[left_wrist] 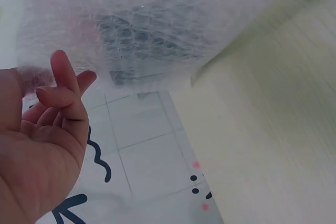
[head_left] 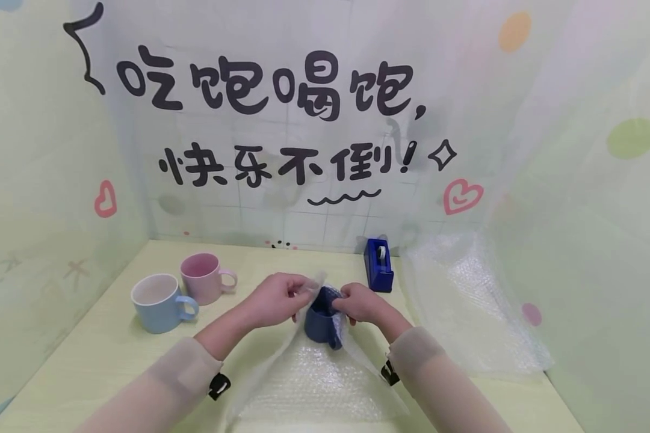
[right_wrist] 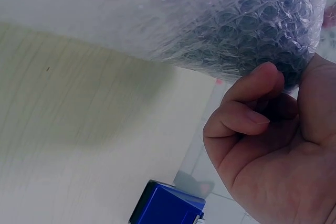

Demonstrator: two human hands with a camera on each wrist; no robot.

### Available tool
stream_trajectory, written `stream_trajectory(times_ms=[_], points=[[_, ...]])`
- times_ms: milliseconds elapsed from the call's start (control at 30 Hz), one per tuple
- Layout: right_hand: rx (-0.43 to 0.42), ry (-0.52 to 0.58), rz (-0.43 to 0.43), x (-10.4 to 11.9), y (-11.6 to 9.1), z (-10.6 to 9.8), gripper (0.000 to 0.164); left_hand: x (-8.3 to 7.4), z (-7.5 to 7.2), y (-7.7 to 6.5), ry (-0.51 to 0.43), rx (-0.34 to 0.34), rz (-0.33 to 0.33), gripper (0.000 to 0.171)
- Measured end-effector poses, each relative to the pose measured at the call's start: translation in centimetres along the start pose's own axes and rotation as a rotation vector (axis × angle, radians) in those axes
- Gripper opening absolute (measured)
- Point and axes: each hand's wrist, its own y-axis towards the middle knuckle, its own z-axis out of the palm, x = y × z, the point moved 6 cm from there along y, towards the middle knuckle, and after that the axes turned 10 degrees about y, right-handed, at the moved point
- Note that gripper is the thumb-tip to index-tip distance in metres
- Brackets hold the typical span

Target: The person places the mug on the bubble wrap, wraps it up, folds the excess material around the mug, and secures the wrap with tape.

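Observation:
A dark blue mug stands upright on a sheet of bubble wrap at the middle of the table, its handle toward the front right. The sheet's far part is raised around the mug's sides. My left hand pinches the raised wrap at the mug's left, thumb and fingers near the rim. At the right rim my right hand grips the other side of the wrap. Through the bubble wrap in the right wrist view the mug shows as a dark shape. The left wrist view has the left hand at the wrap's edge.
To the left stand a light blue mug and a pink mug. A blue tape dispenser sits behind the right hand. More bubble wrap lies flat on the right. A printed backdrop encloses the table's back and sides.

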Motion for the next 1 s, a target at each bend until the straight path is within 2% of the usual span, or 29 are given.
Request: stream_trajectory(times_ms=[133,233,300,433,533,767,1000], points=[[0.002,0.002,0.002,0.1,0.0,0.0,0.028,0.0,1.4,0.2,0.079,0.021,0.052,0.035],[0.011,0.006,-0.016,0.2,0.0,0.1,0.024,0.1,1.8,0.1,0.141,0.042,0.098,0.038],[0.016,0.007,-0.027,0.3,0.0,0.2,0.022,0.0,1.9,0.0,0.19,0.047,0.154,0.037],[0.02,0.002,-0.029,0.3,-0.1,0.2,0.023,-0.2,2.4,-0.1,0.409,0.052,0.312,0.041],[0.028,0.013,-0.011,0.1,-0.1,0.3,0.028,-0.1,3.2,-0.2,0.547,0.084,0.382,0.045],[0.033,0.016,-0.001,0.0,-0.1,0.1,0.033,0.2,3.9,0.7,0.576,0.115,0.367,0.041],[0.034,0.001,0.015,0.2,-0.1,0.1,0.032,-0.3,4.5,1.4,0.683,0.187,0.357,0.032]])
